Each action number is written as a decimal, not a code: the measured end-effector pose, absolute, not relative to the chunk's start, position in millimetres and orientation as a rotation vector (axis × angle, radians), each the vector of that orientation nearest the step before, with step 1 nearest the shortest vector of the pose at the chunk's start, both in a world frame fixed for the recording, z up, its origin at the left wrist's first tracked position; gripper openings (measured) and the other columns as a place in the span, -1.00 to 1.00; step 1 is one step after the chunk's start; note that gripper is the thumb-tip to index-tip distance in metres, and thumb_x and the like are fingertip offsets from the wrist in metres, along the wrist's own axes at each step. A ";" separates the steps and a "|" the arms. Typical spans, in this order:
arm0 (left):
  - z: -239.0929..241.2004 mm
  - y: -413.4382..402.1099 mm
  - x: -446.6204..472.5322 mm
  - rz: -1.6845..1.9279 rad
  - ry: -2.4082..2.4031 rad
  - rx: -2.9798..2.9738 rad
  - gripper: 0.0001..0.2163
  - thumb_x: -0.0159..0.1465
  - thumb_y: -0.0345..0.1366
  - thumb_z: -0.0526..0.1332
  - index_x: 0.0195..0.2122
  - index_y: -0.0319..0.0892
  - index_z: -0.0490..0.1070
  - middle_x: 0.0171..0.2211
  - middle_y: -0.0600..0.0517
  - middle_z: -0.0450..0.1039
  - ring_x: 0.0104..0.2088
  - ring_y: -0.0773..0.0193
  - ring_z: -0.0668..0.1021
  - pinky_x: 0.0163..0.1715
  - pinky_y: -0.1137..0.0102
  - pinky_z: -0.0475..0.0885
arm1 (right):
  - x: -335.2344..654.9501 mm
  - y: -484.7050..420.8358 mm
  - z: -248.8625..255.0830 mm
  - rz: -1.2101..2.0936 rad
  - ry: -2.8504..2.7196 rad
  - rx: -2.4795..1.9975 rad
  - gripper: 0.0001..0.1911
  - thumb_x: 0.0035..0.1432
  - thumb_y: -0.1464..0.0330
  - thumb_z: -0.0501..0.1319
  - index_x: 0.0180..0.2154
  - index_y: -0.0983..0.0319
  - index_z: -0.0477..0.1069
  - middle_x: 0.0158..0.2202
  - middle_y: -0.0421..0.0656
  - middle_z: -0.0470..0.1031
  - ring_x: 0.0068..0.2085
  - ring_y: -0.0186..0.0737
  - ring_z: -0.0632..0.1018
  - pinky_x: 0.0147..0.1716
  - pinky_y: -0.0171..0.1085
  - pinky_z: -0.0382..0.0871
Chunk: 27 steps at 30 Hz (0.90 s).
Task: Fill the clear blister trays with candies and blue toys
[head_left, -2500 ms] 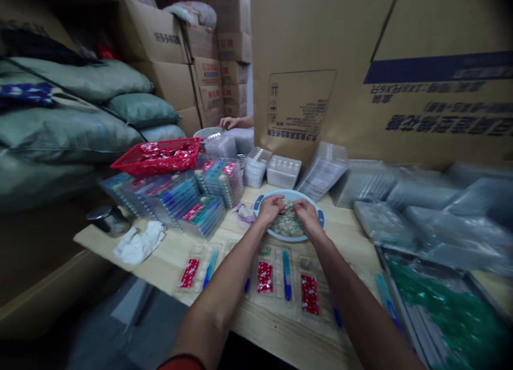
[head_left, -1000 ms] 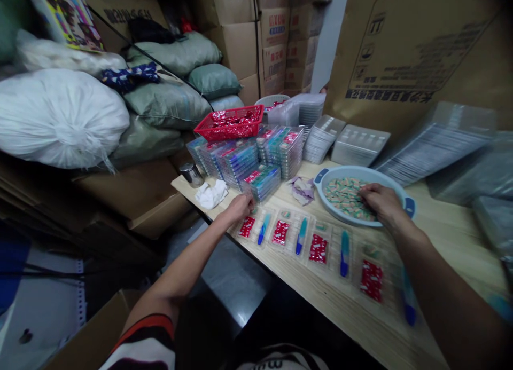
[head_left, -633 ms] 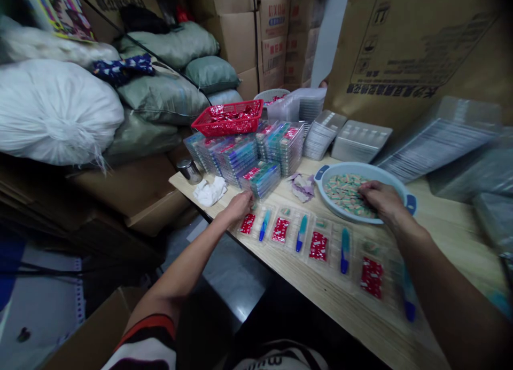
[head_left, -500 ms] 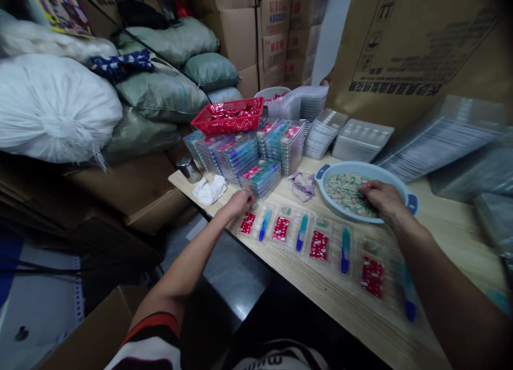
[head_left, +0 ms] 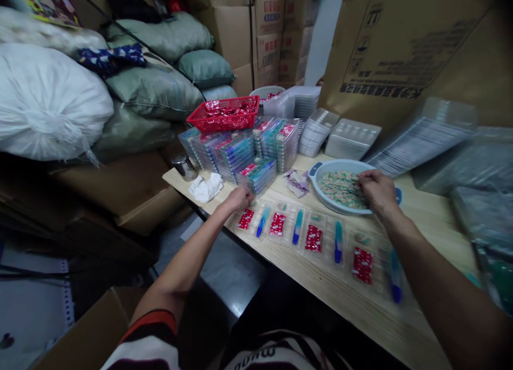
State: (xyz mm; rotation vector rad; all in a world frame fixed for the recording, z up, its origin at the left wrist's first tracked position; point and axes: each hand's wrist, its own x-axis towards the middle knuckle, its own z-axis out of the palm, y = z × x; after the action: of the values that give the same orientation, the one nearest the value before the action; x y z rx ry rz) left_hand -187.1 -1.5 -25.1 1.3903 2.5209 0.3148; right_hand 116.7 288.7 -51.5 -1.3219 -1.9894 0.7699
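Observation:
My left hand point(head_left: 239, 198) rests at the far-left end of a row of clear blister trays point(head_left: 304, 235) on the wooden table point(head_left: 425, 220), its fingers curled and pinched on something too small to make out. Each tray holds a red packet point(head_left: 313, 238) and a blue pen-like piece point(head_left: 297, 234). My right hand point(head_left: 374, 191) reaches into a pale blue basin point(head_left: 316, 171) of small wrapped sweets point(head_left: 339, 186), fingers bent down among them.
Stacks of filled blister packs point(head_left: 240, 151) carry a red basket point(head_left: 228, 113). Empty clear trays point(head_left: 350, 138) lean against a big cardboard box point(head_left: 404, 44). A metal cup point(head_left: 185, 167) and white cloth point(head_left: 205, 187) sit at the table corner. Sacks point(head_left: 52, 103) lie left.
My left hand left the basin and moved to the left end of the tray row. My right hand stayed in the basin. The view swung left and down.

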 end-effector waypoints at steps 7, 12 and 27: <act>-15.7 -29.2 -148.8 0.587 2.595 1.552 -0.76 0.32 -0.31 0.10 -0.11 -0.17 0.54 -0.19 -0.07 0.54 -0.24 0.21 0.52 -0.19 0.39 0.37 | 166.5 282.3 -27.1 0.741 -2.028 -1.175 -0.67 0.12 0.33 0.15 -0.11 0.21 0.56 -0.34 -0.14 0.57 -0.35 -0.22 0.49 -0.34 -0.28 0.27; -0.1 11.6 -116.5 0.900 2.381 1.690 -0.83 0.29 -0.28 0.22 -0.29 -0.19 0.60 -0.38 0.00 0.53 -0.34 0.22 0.52 -0.23 0.38 0.38 | 201.3 289.4 -21.1 0.808 -1.847 -1.337 -0.72 0.03 0.39 0.15 -0.26 0.21 0.61 -0.40 -0.15 0.57 -0.39 -0.21 0.51 -0.38 -0.28 0.31; -8.0 200.5 13.7 0.882 2.050 1.975 -0.67 0.28 -0.45 0.16 0.03 -0.24 0.56 -0.07 -0.15 0.60 -0.05 0.09 0.57 0.04 0.28 0.40 | 194.5 233.9 2.4 0.423 -2.355 -1.329 -0.68 0.21 0.32 0.11 -0.13 0.21 0.59 0.04 0.08 0.53 0.11 0.14 0.49 0.07 0.03 0.36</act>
State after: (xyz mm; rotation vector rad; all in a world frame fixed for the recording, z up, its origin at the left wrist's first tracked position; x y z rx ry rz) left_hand 13.7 200.5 -8.0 1.9746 2.0497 0.8821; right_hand 194.5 233.9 2.4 -1.3294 -2.3548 0.4228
